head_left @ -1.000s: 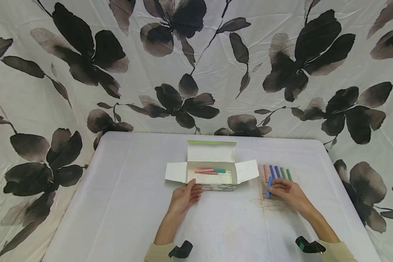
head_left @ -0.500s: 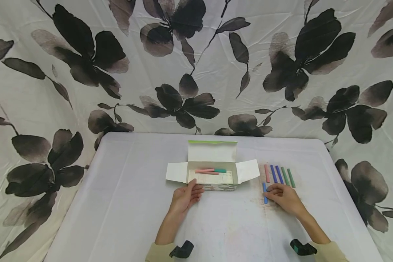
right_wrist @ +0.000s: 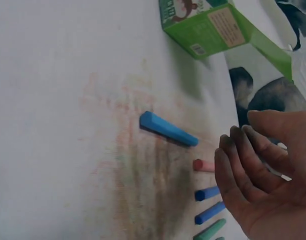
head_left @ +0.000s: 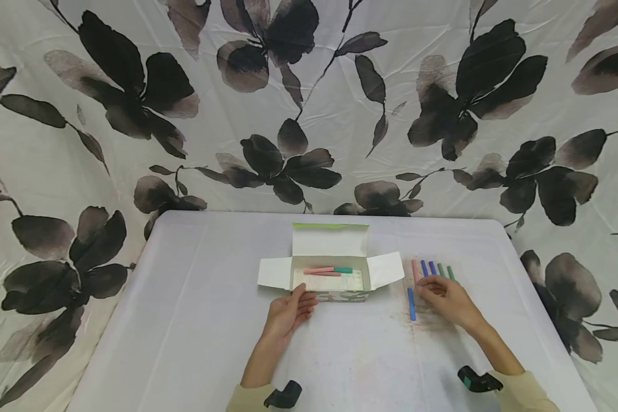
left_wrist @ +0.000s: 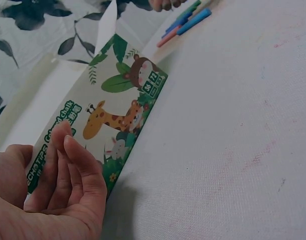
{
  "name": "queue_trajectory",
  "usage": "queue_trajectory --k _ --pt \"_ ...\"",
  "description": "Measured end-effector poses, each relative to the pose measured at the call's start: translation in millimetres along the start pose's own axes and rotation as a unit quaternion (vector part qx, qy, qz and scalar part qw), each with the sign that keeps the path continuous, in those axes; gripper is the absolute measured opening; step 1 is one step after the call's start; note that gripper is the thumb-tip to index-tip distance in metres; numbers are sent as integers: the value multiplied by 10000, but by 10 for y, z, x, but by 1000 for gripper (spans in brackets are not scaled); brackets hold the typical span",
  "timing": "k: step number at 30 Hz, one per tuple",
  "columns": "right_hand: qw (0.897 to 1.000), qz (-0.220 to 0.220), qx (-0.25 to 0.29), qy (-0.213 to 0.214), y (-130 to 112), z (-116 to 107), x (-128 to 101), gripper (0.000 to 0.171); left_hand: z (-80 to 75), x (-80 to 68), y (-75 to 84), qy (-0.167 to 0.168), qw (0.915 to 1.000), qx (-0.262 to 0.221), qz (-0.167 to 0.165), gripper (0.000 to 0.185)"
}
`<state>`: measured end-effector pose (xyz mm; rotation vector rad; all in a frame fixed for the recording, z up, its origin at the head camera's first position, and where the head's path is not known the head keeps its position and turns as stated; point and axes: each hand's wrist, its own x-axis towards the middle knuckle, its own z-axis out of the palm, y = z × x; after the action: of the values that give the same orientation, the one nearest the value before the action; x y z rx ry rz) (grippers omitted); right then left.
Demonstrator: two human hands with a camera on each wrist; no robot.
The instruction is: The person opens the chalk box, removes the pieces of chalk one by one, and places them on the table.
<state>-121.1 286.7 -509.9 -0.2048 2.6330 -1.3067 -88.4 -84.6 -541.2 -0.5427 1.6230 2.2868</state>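
Right hand (head_left: 445,297) spread over chalk row (head_left: 432,269) — light, brittle, dusty; pinch sticks mid-length. Left hand (head_left: 288,312) open, fingers resting against chalk box (head_left: 329,273), frame centre.

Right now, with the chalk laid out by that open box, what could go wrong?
The right hand hovers open over the chalk row; a careless sweep might roll or snap sticks. The loose blue stick lies apart by the smudged patch and could get knocked. The left hand only touches the box; a nudge might slide it.
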Motion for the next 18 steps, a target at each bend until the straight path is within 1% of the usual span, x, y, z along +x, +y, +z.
queue_trajectory --k 6,13,18 --pt "9996 -234 67 147 -152 -90 71 29 1 -1 6 6 10000 -22 -6 49" --pt "9978 -582 1 319 -371 -203 174 27 3 -12 19 -48 10000 -35 12 50" --pt "9964 -783 86 313 -550 -245 250 25 10 -16 28 -59 10000 -38 15 50"
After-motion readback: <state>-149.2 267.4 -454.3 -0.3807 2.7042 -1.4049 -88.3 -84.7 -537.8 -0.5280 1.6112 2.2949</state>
